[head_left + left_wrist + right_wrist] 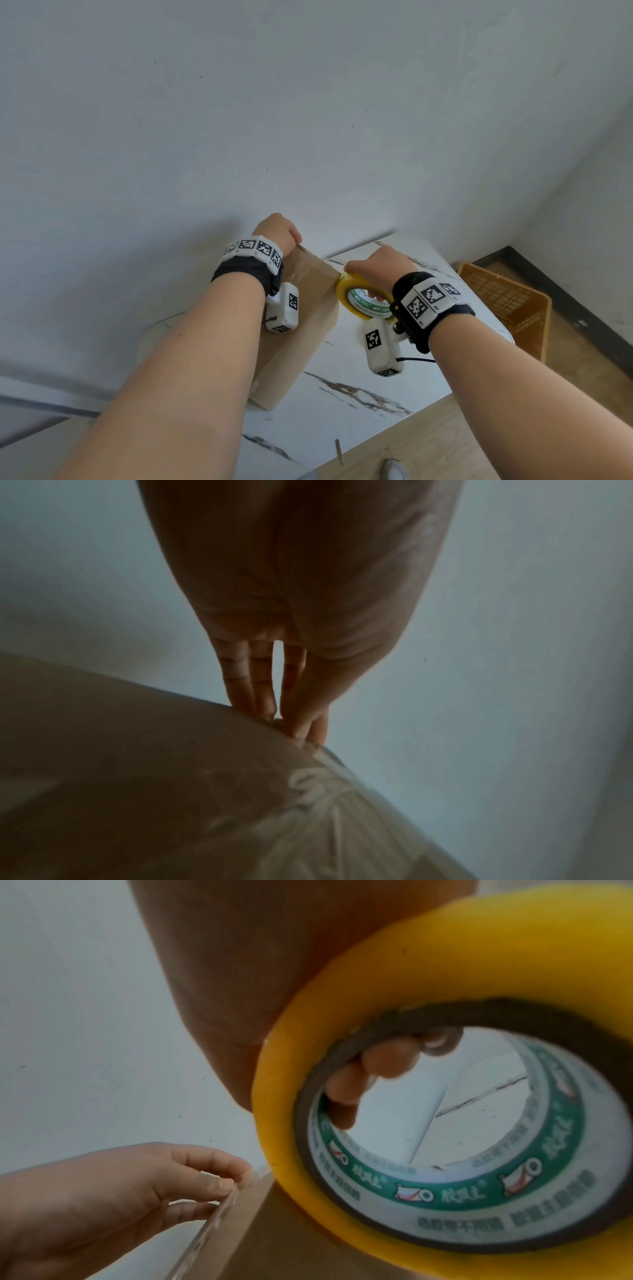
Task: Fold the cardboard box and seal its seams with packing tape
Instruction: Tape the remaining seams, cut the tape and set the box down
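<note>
A brown cardboard box [301, 325] stands on the white marble-patterned table [359, 377], with clear tape [325, 804] shining along its top. My left hand [284, 233] is at the box's far top edge. Its fingers [263, 691] curl over that edge and pin the tape end [219, 1218] down. My right hand [376, 267] grips a yellow tape roll [344, 294] with fingers [377, 1064] hooked through its green-printed core. The roll [342, 1015] sits right against the box's top right edge, close to the left hand [120, 1191].
A pale wall rises directly behind the box. An orange plastic crate [507, 301] stands on the wooden floor to the right of the table. A small wooden stick [339, 452] lies near the table's front edge, with a shoe [394, 469] below it.
</note>
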